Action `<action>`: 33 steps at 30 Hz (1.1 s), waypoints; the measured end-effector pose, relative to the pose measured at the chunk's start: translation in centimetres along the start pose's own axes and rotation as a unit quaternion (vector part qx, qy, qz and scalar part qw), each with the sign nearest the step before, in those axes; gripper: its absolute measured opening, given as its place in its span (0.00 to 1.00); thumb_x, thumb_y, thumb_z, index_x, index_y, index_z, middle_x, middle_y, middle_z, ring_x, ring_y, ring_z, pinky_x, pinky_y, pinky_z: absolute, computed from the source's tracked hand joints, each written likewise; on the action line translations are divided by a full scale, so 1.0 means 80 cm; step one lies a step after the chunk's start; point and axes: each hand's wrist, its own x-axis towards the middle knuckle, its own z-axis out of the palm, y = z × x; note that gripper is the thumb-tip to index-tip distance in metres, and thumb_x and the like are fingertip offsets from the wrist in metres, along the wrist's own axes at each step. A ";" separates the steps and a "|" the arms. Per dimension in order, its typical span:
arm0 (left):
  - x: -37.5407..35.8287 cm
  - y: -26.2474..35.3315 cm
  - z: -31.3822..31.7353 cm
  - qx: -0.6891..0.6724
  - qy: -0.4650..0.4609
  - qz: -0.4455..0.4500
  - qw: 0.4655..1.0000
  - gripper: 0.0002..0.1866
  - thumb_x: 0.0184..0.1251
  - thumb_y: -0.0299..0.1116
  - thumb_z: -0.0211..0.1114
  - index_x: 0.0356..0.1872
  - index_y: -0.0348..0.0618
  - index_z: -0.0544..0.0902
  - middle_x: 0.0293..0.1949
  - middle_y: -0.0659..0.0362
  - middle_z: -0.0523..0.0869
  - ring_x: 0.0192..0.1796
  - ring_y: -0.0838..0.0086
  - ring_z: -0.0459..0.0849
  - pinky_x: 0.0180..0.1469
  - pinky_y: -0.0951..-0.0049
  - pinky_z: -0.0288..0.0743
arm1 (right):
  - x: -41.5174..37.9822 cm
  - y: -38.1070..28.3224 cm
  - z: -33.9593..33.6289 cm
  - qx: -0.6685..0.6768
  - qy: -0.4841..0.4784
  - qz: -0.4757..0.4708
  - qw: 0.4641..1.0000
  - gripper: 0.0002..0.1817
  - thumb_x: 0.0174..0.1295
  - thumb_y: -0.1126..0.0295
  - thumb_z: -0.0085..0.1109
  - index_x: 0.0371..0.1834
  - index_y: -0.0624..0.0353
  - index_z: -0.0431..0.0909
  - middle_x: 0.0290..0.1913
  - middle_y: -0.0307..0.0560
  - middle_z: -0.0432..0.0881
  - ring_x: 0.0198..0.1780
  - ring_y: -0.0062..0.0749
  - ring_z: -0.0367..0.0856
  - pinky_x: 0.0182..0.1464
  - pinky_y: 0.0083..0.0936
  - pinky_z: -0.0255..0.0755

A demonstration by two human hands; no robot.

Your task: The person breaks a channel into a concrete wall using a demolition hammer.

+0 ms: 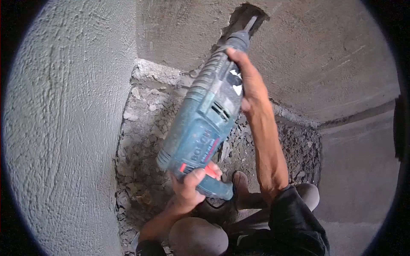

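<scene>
A blue-green rotary hammer drill (200, 115) marked Bosch slants across the middle of the head view, its front end pointing up and right. My left hand (190, 187) is wrapped round its rear handle, close to the red trigger. Near the front, my right hand (252, 81) grips the body from the right side, thumb on top. The steel bit (251, 23) reaches into a rough dark hole (245, 15) in the wall; whether its tip touches the inside cannot be made out.
A textured grey plaster wall (68, 128) stands close on the left. The holed wall (316, 47) rises ahead, with a smoother wall section (358, 166) at right. Broken rubble (145, 111) covers the floor. My knees (198, 237) and a foot (240, 183) are below the drill.
</scene>
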 end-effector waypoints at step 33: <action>0.087 0.152 -0.077 -0.006 0.011 -0.080 0.997 0.28 0.66 0.54 0.59 0.52 0.37 0.79 0.29 0.54 0.83 0.26 0.62 0.82 0.27 0.61 0.77 | 0.071 0.037 0.088 -0.009 0.004 -0.043 0.999 0.16 0.56 0.70 0.74 0.42 0.67 0.79 0.35 0.47 0.85 0.33 0.30 0.86 0.39 0.33 0.87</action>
